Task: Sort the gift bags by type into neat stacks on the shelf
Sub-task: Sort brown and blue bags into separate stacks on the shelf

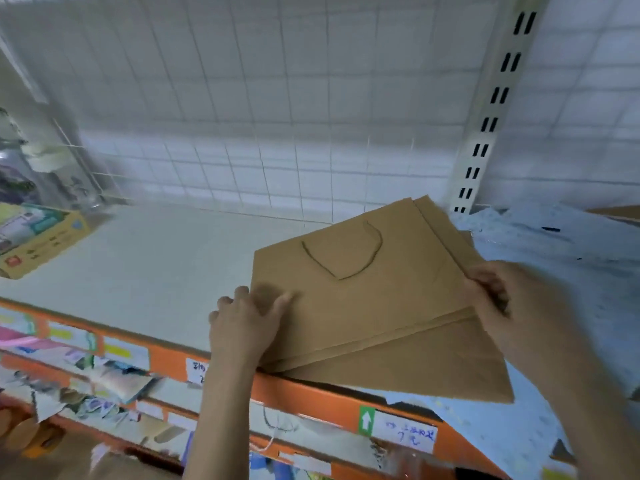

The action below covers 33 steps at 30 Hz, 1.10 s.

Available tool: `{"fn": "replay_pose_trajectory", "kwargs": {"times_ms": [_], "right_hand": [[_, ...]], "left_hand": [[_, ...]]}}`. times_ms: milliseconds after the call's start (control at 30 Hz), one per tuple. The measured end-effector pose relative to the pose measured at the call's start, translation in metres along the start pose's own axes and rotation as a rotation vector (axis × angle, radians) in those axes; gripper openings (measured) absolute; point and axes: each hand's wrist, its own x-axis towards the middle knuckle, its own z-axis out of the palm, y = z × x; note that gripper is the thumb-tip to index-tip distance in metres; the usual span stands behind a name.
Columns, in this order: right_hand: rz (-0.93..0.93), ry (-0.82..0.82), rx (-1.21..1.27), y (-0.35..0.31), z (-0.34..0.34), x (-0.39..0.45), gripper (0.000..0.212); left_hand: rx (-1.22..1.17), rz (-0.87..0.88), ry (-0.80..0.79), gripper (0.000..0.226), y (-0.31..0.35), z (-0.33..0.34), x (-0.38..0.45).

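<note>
A small stack of flat brown kraft gift bags, the top one showing a twisted paper handle, lies tilted over the front right part of the white shelf. Its near corner juts past the shelf's orange front edge. My left hand grips the stack's left edge, fingers curled over the top. My right hand pinches the stack's right edge. Pale blue patterned gift bags lie flat on the shelf to the right, partly under the brown ones.
A white wire grid panel backs the shelf, with a slotted upright post at the right. A colourful boxed item sits at the shelf's left end. Lower shelves hold mixed packaged goods behind price labels.
</note>
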Motion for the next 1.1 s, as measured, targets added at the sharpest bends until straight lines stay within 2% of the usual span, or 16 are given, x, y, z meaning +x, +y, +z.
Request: {"fn": "replay_pose_trajectory", "kwargs": {"times_ms": [100, 300, 433, 633, 700, 800, 900, 1000, 1100], "right_hand": [[0.024, 0.074, -0.112, -0.009, 0.006, -0.005, 0.020], [0.057, 0.183, -0.266, -0.018, 0.021, -0.019, 0.013], [0.097, 0.201, -0.300, -0.024, 0.023, -0.013, 0.018], [0.167, 0.203, -0.379, -0.030, 0.013, 0.017, 0.022], [0.210, 0.153, -0.426, -0.028, 0.010, 0.029, 0.030], [0.308, -0.039, -0.539, -0.022, 0.011, 0.043, 0.036], [0.399, -0.203, -0.572, -0.024, 0.016, 0.048, 0.056], [0.431, -0.284, -0.509, -0.027, 0.017, 0.050, 0.077], [0.415, -0.261, -0.499, -0.029, 0.002, 0.050, 0.072]], "left_hand": [[0.017, -0.023, -0.091, 0.099, 0.002, 0.002, 0.016], [-0.131, 0.002, -0.218, 0.093, -0.011, -0.004, 0.044], [-0.343, 0.015, -0.240, 0.074, -0.022, -0.006, 0.055], [-0.734, 0.155, -0.128, 0.033, -0.027, -0.015, 0.045], [-0.822, 0.178, -0.103, 0.024, -0.032, -0.019, 0.044], [-0.853, 0.198, -0.075, 0.018, -0.042, -0.024, 0.046], [-0.870, 0.200, -0.054, 0.018, -0.050, -0.028, 0.045], [-0.916, 0.185, -0.067, 0.018, -0.051, -0.030, 0.042], [-0.992, 0.158, -0.080, 0.018, -0.044, -0.031, 0.037]]}}
